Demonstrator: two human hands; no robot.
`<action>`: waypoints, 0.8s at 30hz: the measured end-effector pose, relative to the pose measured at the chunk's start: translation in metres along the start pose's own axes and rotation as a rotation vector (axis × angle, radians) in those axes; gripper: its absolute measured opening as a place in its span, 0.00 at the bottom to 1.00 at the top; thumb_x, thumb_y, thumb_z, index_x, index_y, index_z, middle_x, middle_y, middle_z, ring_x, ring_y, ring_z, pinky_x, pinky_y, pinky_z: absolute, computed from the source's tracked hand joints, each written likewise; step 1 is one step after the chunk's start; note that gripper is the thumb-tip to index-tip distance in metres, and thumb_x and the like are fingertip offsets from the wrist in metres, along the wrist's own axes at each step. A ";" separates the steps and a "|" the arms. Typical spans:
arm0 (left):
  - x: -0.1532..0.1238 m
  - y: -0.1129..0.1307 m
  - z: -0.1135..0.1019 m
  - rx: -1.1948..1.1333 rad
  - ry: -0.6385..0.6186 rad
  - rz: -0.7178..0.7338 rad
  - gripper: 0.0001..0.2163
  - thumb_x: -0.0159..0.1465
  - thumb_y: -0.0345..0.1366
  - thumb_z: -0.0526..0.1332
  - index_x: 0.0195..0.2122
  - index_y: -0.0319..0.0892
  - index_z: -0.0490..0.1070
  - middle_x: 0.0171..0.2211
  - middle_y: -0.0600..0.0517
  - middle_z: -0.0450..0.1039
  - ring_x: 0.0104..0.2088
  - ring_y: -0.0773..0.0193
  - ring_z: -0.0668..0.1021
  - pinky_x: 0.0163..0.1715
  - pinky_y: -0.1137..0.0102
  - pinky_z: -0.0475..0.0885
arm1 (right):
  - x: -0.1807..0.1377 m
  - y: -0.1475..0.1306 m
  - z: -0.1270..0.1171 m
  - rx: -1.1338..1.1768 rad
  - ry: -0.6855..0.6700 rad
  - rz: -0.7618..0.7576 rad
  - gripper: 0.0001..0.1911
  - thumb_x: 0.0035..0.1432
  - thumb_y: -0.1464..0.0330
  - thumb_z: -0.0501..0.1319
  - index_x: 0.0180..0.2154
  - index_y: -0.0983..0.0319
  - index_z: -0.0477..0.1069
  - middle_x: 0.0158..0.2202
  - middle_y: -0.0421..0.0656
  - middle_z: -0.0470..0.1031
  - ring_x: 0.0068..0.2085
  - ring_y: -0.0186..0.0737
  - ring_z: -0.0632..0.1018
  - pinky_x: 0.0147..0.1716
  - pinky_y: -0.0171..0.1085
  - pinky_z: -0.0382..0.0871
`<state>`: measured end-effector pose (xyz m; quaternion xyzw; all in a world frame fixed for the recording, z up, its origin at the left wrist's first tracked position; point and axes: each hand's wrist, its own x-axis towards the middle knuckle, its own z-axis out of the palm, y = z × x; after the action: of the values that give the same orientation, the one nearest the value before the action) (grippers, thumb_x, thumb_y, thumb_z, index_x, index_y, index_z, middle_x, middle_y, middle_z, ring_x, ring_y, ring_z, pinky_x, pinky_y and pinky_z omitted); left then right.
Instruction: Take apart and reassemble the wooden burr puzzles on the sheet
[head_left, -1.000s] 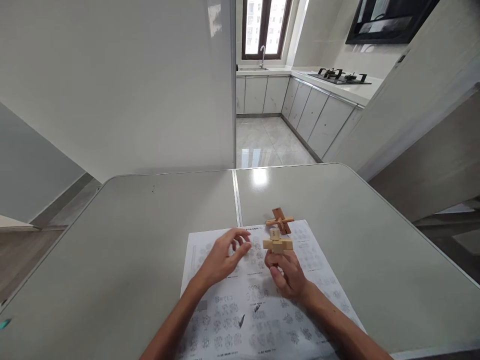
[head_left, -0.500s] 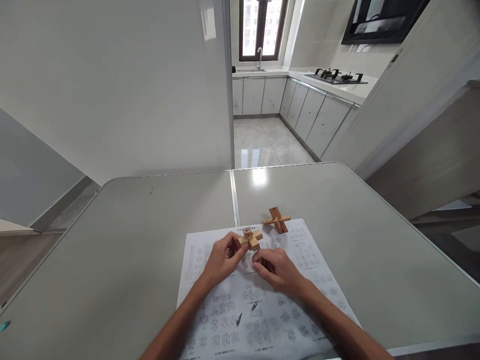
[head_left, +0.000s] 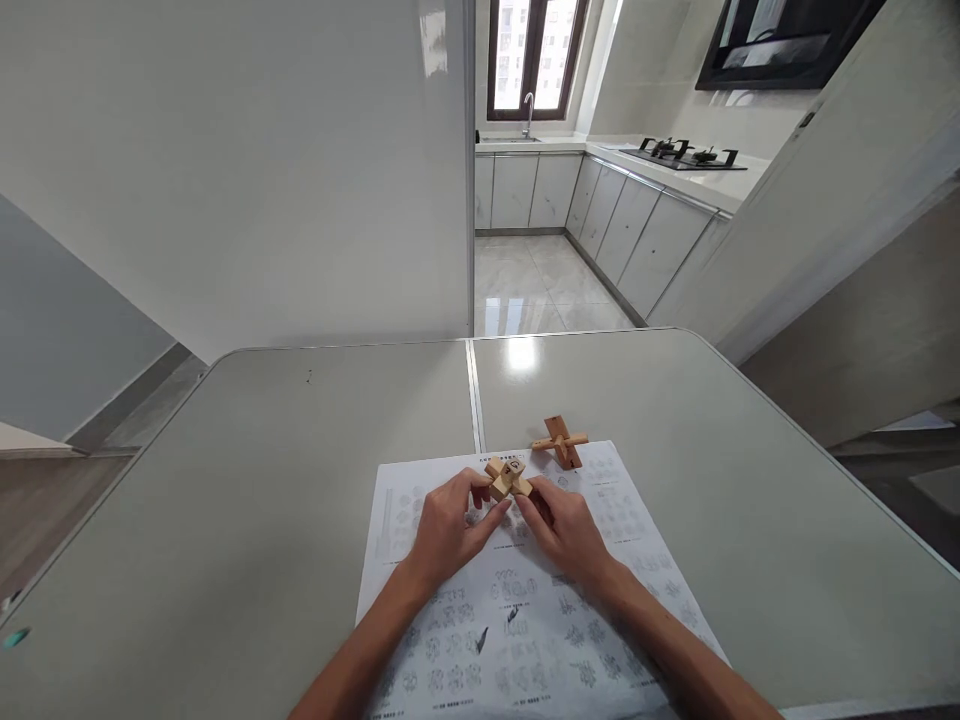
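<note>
A light wooden interlocking puzzle (head_left: 508, 478) of crossed blocks is held between my two hands, just above a printed sheet (head_left: 517, 640). My left hand (head_left: 455, 520) pinches its left side with thumb and fingers. At the puzzle's right lower side, my right hand (head_left: 561, 518) grips a block end between thumb and forefinger. A dark mark shows on the puzzle's upper face. Another wooden puzzle (head_left: 559, 442), with reddish-brown flat pieces and a rod through it, rests by the sheet's upper right edge, apart from both hands.
The sheet carries rows of small diagrams and lies on a grey-green table (head_left: 225, 520) with a metal seam (head_left: 475, 400). A small teal object (head_left: 15, 638) is at the far left. Beyond the table stand a white panel (head_left: 300, 180) and a kitchen with a stove (head_left: 681, 154).
My right hand has moved up to the puzzle and now grips it. The puzzle has turned in my hands. The whole view has shifted slightly.
</note>
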<state>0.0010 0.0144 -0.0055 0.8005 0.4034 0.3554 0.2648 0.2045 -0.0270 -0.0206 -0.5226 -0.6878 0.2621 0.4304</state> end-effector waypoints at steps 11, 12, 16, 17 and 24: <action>0.004 0.010 -0.008 -0.553 -0.238 -0.227 0.31 0.65 0.53 0.70 0.65 0.48 0.67 0.56 0.44 0.77 0.55 0.50 0.80 0.57 0.57 0.76 | -0.002 -0.002 -0.003 0.124 -0.138 -0.036 0.12 0.76 0.61 0.54 0.40 0.58 0.70 0.29 0.39 0.71 0.27 0.37 0.68 0.28 0.37 0.62; 0.004 0.011 -0.007 -0.545 -0.221 -0.232 0.30 0.64 0.51 0.71 0.64 0.48 0.67 0.55 0.44 0.78 0.54 0.51 0.80 0.56 0.57 0.76 | -0.002 0.000 -0.003 0.125 -0.135 -0.023 0.11 0.76 0.60 0.54 0.42 0.58 0.70 0.31 0.39 0.72 0.27 0.38 0.69 0.28 0.37 0.64; 0.002 0.011 -0.001 -0.403 -0.058 -0.190 0.31 0.59 0.46 0.76 0.61 0.48 0.68 0.53 0.48 0.78 0.51 0.53 0.81 0.54 0.57 0.77 | -0.002 0.004 -0.004 0.162 -0.020 0.005 0.11 0.75 0.61 0.56 0.52 0.58 0.69 0.39 0.43 0.77 0.31 0.40 0.75 0.30 0.38 0.69; 0.002 0.011 0.001 -0.363 -0.030 -0.177 0.31 0.59 0.45 0.77 0.60 0.49 0.68 0.51 0.48 0.78 0.49 0.54 0.81 0.53 0.58 0.77 | -0.002 0.004 -0.004 0.168 0.012 0.000 0.11 0.74 0.61 0.57 0.53 0.58 0.69 0.39 0.43 0.77 0.32 0.40 0.76 0.30 0.38 0.70; -0.001 0.008 0.006 -0.256 -0.048 -0.089 0.27 0.62 0.40 0.74 0.60 0.49 0.67 0.51 0.50 0.76 0.42 0.61 0.78 0.44 0.64 0.78 | -0.001 -0.001 -0.003 0.120 0.015 -0.045 0.09 0.72 0.64 0.61 0.51 0.57 0.71 0.39 0.43 0.79 0.31 0.39 0.76 0.29 0.37 0.72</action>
<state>0.0087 0.0087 -0.0039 0.7498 0.3834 0.3728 0.3896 0.2065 -0.0283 -0.0181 -0.4820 -0.6792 0.2893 0.4718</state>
